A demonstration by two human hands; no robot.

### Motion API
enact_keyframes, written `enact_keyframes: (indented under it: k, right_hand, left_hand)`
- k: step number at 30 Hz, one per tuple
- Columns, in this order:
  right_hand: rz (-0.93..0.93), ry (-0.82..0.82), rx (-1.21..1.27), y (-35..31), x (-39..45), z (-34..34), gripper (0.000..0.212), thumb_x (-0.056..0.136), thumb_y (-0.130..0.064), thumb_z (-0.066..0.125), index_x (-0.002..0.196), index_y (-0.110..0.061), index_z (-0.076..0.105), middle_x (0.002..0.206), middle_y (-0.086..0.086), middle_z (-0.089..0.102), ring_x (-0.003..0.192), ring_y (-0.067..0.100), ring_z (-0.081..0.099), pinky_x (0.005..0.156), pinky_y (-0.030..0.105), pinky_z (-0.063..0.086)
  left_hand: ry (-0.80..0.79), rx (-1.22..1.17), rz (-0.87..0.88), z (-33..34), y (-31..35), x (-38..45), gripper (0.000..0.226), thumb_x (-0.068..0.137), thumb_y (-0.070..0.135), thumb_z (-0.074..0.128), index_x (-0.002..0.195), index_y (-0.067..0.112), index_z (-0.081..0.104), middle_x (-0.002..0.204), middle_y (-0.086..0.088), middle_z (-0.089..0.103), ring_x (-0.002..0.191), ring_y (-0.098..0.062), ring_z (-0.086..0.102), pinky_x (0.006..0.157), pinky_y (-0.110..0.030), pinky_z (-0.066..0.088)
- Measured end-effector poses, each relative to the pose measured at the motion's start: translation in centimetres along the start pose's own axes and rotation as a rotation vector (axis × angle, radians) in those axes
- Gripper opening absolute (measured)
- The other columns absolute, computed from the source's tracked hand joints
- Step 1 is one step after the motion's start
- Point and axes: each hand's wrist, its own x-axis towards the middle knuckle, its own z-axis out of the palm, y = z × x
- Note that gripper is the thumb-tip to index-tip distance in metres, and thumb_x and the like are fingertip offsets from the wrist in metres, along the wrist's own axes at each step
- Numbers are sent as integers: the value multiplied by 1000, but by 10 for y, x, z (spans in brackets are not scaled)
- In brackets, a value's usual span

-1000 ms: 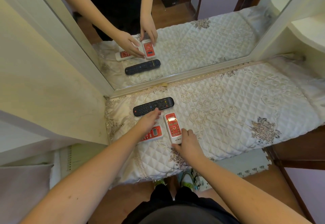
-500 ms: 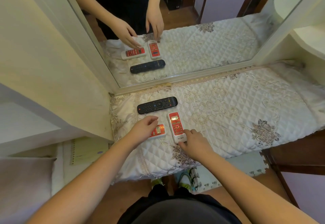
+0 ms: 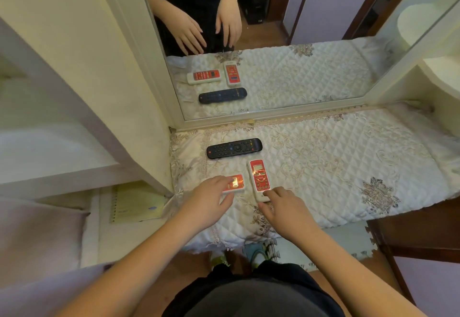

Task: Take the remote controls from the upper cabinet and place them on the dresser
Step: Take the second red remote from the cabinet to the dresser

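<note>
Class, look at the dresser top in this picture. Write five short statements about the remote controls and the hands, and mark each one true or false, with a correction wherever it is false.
1. Three remote controls lie on the quilted cloth. True.
2. The black remote lies nearest the mirror. True.
3. The left hand is lifting the black remote. False: it rests over the small red remote, lying crosswise.
4. The right hand touches the near end of the long red remote. True.
5. The two red remotes lie parallel. False: one lies crosswise, the other points toward the mirror.
</note>
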Motion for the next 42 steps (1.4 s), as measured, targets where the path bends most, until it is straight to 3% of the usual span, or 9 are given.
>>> enact_keyframes:
  k: [4, 9, 14, 17, 21, 24, 29, 36, 42]
  right_hand:
    - [-77, 142, -122, -8, -10, -6, 42, 92, -41, 48, 124, -15, 57, 126, 7, 58, 107, 26, 57, 85, 38, 46]
    - [-174, 288, -127, -12, -11, -13, 44, 77, -32, 71, 114, -8, 65, 111, 15, 66, 97, 32, 65, 78, 40, 53]
    - [-270, 267, -111, 2, -27, -12, 50, 81, -35, 67, 124, -8, 61, 124, 18, 63, 111, 33, 61, 91, 43, 51]
    - [-320, 247, -87, 14, -40, -12, 53, 86, -37, 61, 131, -9, 56, 135, 18, 55, 122, 33, 55, 100, 46, 46]
    - [-355, 241, -81, 27, -54, -14, 54, 90, -41, 49, 135, -11, 52, 142, 17, 48, 130, 33, 47, 104, 48, 42]
    - [-403, 232, -82, 31, -67, -16, 58, 89, -43, 41, 134, -10, 53, 141, 19, 48, 131, 34, 46, 104, 50, 42]
    - [-493, 212, -95, 23, -80, -18, 61, 89, -46, 35, 136, -11, 51, 144, 16, 46, 132, 33, 45, 105, 50, 41]
    - [-652, 169, -130, -13, -95, -7, 58, 90, -44, 37, 135, -11, 52, 141, 16, 50, 129, 34, 49, 104, 48, 41]
    - [-840, 87, -168, -62, -130, 10, 59, 93, -48, 32, 136, -12, 51, 142, 15, 49, 130, 33, 48, 106, 48, 40]
  left_hand:
    - [81, 275, 43, 5, 6, -22, 52, 95, 46, 35, 144, 26, 37, 147, 3, 41, 132, -18, 37, 108, -39, 31]
    - [52, 484, -108, 14, 9, -35, 58, 97, 50, 25, 150, 27, 20, 157, 0, 24, 143, -21, 21, 115, -45, 18]
    - [101, 521, -221, 33, 31, -58, 60, 95, 52, 26, 150, 27, 22, 158, 0, 23, 146, -21, 15, 117, -51, 8]
    - [148, 524, -279, 46, 50, -70, 60, 95, 51, 33, 148, 24, 31, 155, -3, 32, 145, -24, 23, 116, -53, 13]
    - [189, 522, -371, 57, 78, -77, 64, 92, 54, 21, 149, 26, 27, 157, -2, 27, 146, -23, 20, 114, -57, 16]
    - [282, 502, -375, 61, 102, -89, 60, 92, 51, 31, 145, 23, 39, 151, -4, 38, 140, -26, 33, 107, -60, 30]
    - [340, 497, -459, 70, 120, -118, 61, 92, 57, 32, 145, 27, 39, 154, -2, 34, 143, -26, 26, 111, -61, 21]
    - [386, 524, -621, 82, 119, -178, 60, 92, 57, 36, 142, 24, 44, 147, -5, 45, 138, -28, 36, 110, -58, 25]
    - [435, 452, -817, 104, 116, -254, 60, 93, 59, 30, 146, 29, 36, 151, -3, 39, 140, -27, 33, 111, -59, 23]
